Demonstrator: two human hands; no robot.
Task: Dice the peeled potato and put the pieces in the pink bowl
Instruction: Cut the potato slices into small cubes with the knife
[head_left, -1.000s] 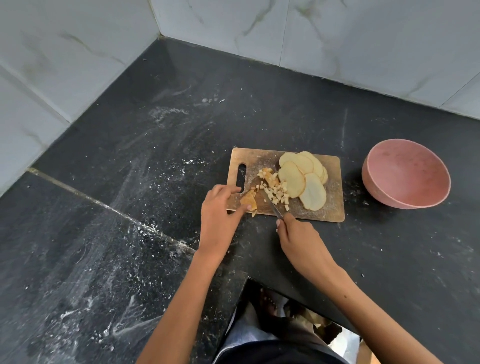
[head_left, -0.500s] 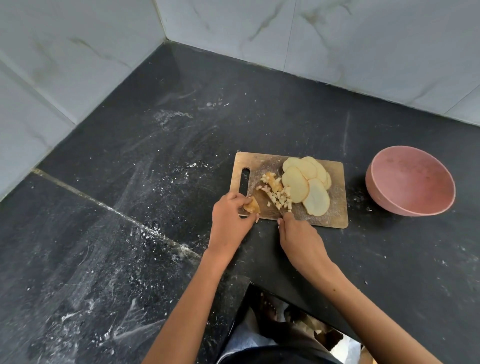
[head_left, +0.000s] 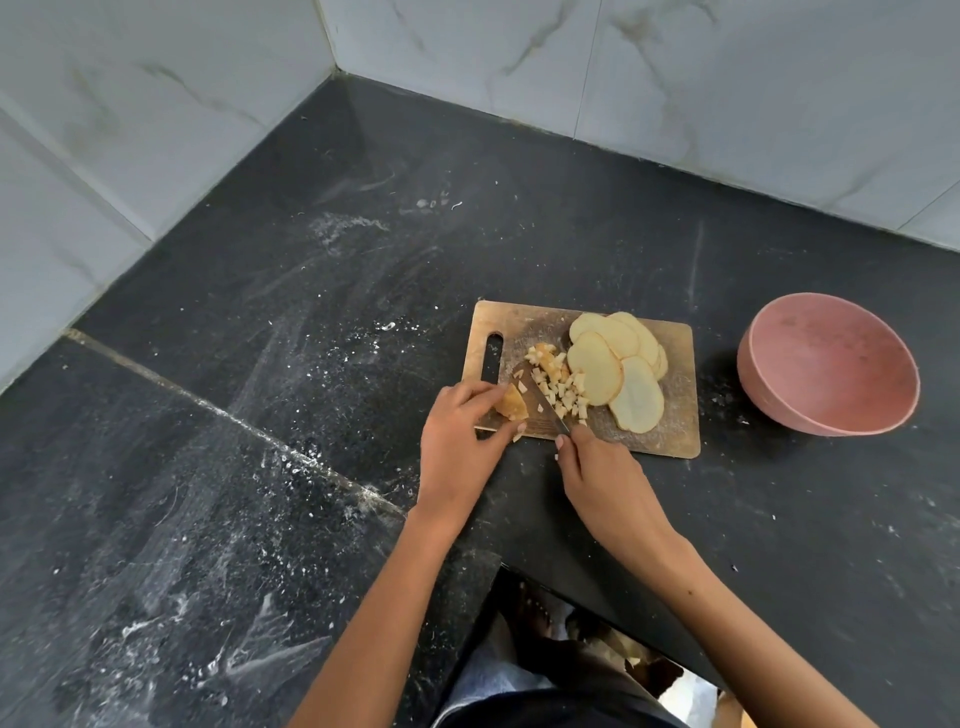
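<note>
Dicing underway at frame centre: left hand (head_left: 460, 434) pinches a potato chunk (head_left: 511, 404); right hand (head_left: 605, 480) grips the knife (head_left: 543, 399) (blade beside it); next, chop downward; pink bowl (head_left: 831, 371) waits empty.

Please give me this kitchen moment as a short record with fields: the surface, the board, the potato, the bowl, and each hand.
surface: black stone counter, dusty
board: wooden cutting board with a handle slot
slices: potato slices overlapping on the board's right part
dice: small diced pieces mid-board
bowl: pink bowl, right of the board, no potato inside
left hand: pinches a potato piece
right hand: holds a knife, blade on the board
</note>
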